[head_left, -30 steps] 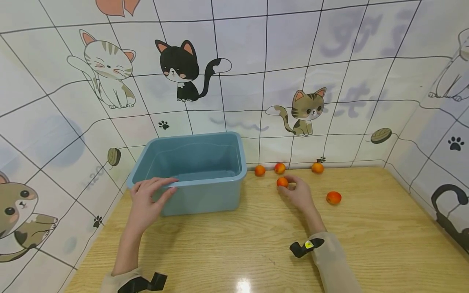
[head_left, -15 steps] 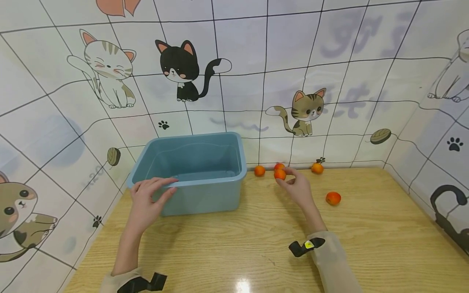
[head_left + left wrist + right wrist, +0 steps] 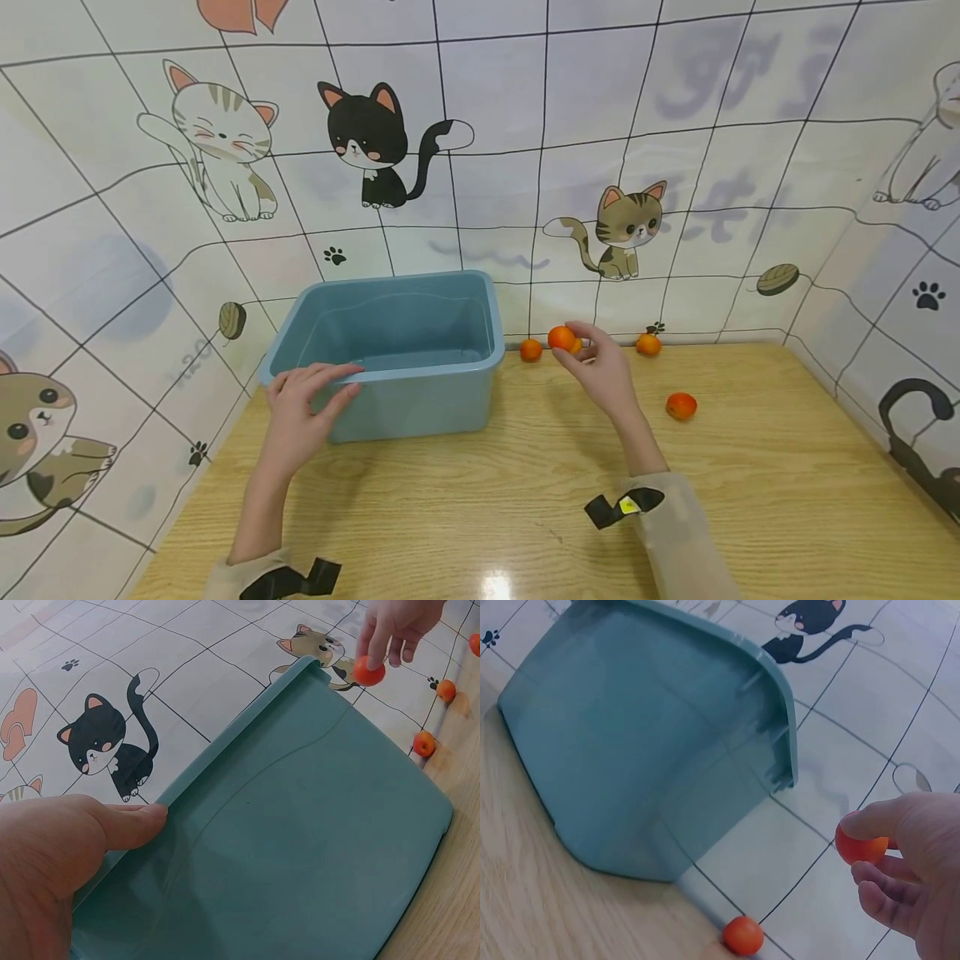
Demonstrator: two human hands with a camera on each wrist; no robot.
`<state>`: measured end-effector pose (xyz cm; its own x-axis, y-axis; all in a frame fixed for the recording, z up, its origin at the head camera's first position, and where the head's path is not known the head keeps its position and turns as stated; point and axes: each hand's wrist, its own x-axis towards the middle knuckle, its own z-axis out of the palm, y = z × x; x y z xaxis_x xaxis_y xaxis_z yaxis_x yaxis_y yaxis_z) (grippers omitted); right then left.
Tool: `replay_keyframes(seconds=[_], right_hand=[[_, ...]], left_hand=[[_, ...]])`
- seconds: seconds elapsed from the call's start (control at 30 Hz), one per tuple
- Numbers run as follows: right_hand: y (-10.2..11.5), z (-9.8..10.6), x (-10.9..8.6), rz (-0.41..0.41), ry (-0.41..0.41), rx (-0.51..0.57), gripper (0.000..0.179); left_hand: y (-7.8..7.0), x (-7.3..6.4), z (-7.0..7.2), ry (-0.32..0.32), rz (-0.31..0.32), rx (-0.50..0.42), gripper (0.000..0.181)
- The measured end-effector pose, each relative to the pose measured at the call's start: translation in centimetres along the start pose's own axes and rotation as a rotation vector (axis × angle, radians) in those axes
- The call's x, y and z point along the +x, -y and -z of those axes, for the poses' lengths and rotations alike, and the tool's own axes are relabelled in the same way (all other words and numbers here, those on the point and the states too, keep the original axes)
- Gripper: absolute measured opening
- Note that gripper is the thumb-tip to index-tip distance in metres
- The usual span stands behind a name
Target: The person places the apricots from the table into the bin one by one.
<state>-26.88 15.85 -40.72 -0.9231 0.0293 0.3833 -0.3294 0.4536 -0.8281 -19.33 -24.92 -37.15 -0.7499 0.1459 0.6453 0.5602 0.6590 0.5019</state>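
Note:
My left hand (image 3: pixel 300 412) grips the front rim of a blue plastic bin (image 3: pixel 420 404), thumb outside and fingers over the edge. In the left wrist view the thumb lies along the rim, and the other fingers are hidden behind it. To the right of the bin, my right hand (image 3: pixel 609 375) pinches a small round orange-red fruit (image 3: pixel 559 337) between thumb and fingers. The right wrist view shows this fruit (image 3: pixel 855 838) raised above the table, against the wall covering and beside the bin's corner.
Along the wall lie several similar fruits: one near the bin (image 3: pixel 531 350), one partly hidden behind the held fruit (image 3: pixel 577 345), one farther right (image 3: pixel 648 344). A redder fruit (image 3: pixel 681 407) sits closer on the wooden table (image 3: pixel 480 508). Cat-print covering (image 3: pixel 495 167) lines the walls.
The right hand has lifted its fruit up and slightly left, from near the tabletop to in front of the back-row fruit. The left hand and bin have stayed put.

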Motion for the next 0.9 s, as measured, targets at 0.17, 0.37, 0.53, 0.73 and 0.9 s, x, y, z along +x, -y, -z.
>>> replay_keyframes(seconds=[0.17, 0.37, 0.53, 0.73, 0.9], right_hand=[[1.9, -0.3, 0.0, 0.059, -0.035, 0.017, 0.048], [4.2, -0.6, -0.3, 0.11, -0.047, 0.038, 0.047], [5.6, -0.6, -0.6, 0.151, -0.062, 0.037, 0.046], [7.0, -0.9, -0.8, 0.209, -0.092, 0.064, 0.046], [7.7, -1.6, -1.1, 0.257, -0.09, 0.123, 0.046]], left_hand=[[0.0, -0.1, 0.1, -0.005, -0.008, 0.002, 0.027], [0.0, 0.0, 0.1, 0.002, -0.003, 0.003, 0.026], [0.1, 0.0, 0.1, 0.01, 0.001, 0.021, 0.025], [0.1, 0.0, 0.1, 0.001, -0.006, 0.021, 0.026], [0.3, 0.0, 0.0, 0.003, -0.01, 0.026, 0.026]])
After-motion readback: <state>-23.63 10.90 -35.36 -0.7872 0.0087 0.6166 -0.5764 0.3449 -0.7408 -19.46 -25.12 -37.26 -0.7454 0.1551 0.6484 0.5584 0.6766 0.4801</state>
